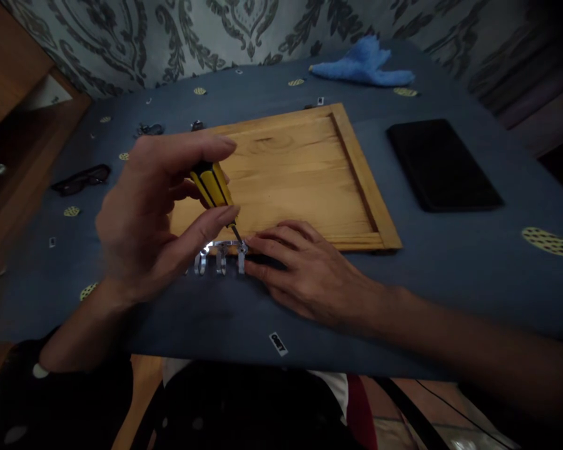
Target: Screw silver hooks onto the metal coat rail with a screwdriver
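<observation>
Left hand (143,215): curled round screwdriver (213,186), slanting to hook rail's (221,251) right end
Right hand (304,272): nearer, fingertips at same end, pinch unclear
Panel (286,184): near edge along hook rail

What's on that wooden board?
A metal hook strip sits at the near edge of the wooden board, with the screwdriver and right hand there. The left hand hides most of the board's left side.

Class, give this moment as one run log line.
left hand: holds yellow screwdriver, tip at metal hooks | right hand: by hooks, at wooden panel
</observation>
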Available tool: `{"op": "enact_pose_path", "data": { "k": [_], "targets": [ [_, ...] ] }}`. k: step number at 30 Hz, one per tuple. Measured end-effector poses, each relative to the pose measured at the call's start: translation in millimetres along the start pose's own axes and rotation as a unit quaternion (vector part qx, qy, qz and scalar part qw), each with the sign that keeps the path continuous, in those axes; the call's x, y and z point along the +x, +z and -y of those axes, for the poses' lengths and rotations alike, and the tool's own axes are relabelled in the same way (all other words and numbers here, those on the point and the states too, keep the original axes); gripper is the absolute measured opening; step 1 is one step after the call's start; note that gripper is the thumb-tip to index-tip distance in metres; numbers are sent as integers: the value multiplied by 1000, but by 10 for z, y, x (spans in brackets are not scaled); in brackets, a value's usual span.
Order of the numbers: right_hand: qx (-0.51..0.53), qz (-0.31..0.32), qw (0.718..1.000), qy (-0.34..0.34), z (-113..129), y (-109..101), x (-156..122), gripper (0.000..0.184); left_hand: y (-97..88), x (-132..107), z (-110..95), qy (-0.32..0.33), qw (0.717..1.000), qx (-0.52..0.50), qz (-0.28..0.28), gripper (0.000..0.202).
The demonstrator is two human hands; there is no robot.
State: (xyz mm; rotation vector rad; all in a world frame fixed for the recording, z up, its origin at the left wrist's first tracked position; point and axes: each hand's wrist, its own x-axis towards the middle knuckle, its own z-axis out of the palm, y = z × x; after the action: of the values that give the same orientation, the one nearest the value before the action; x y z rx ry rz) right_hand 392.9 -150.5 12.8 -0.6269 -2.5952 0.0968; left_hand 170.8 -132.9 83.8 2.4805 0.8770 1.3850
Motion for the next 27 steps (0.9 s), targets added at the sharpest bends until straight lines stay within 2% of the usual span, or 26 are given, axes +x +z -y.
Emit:
{"op": "enact_pose_path", "data": {
  "k": [2, 4, 8, 12, 15, 19, 22, 25, 27],
  "targets": [
    [0, -2, 1000, -3, -3, 5, -5, 29, 1, 0, -15, -23, 999, 27, -14, 48],
    [1, -6, 1000, -5, -6, 9, -9, 29, 2, 9, -1, -20, 999, 21, -21, 50],
    [4, -16, 1000, -11, -6, 15, -12, 29, -2, 11, 97, 60, 997, -50, 2, 57],
    [5, -12, 1000, -13, -6, 19, -8, 30, -23, -61, 122, 29, 985, -172, -16, 44],
    [4, -9, 1000, -11, -7, 18, -3, 30, -46, -115, 86, 12, 980, -196, -24, 47],
    [3, -18, 1000, -8, -6, 17, -1, 29, -57, -108, 59, -4, 986, -166, -32, 45],
    [-1, -17, 1000, -6, -3, 19, -4, 28, -52, -58, 59, -5, 995, -98, -21, 41],
    [-1, -5, 1000, -1, -1, 16, -8, 29, -42, -5, 54, 5, 1000, -18, 6, 49],
    [1, 0, 1000, 1, -1, 12, -8, 30, -29, 20, 41, 3, 1000, -16, 6, 55]
  ]
}}
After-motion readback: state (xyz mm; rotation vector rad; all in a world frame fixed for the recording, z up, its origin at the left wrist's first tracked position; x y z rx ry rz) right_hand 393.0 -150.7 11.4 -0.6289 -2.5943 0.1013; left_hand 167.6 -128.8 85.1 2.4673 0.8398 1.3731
